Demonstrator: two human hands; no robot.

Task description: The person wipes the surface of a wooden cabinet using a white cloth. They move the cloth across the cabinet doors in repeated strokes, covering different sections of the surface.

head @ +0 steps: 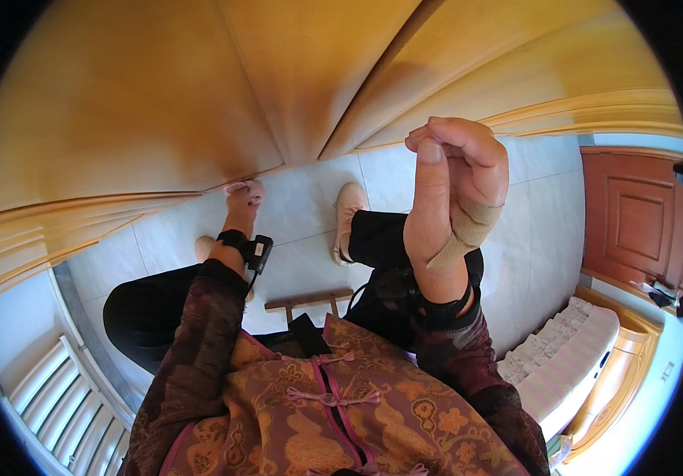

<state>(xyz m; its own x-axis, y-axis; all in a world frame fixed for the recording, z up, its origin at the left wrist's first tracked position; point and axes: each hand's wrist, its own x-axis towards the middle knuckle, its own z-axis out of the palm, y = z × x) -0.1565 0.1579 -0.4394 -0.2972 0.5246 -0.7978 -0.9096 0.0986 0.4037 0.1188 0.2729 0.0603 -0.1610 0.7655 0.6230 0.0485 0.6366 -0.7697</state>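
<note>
A tall, yellow-brown wooden cabinet front (121, 95) rises before me, with a dark vertical gap (377, 71) between its panels. My left hand (245, 193) is low beside the cabinet's bottom edge. Its fingers look curled, and whether they touch the wood or hold something is unclear. A black strap with a small black device (257, 254) circles that wrist. My right hand (457, 178) is raised nearer the camera, its thumb tip against the bent fingers and no object visible in it. A tan elastic bandage (466, 235) wraps its thumb base and wrist.
Pale floor tiles (302, 220) lie under my shoes (350, 208). A wooden frame piece (308, 299) shows between my legs. A white slatted radiator (68, 387) stands at lower left. At right are a reddish panelled door (641, 208) and a wooden piece of furniture with a lace-edged cover (573, 351).
</note>
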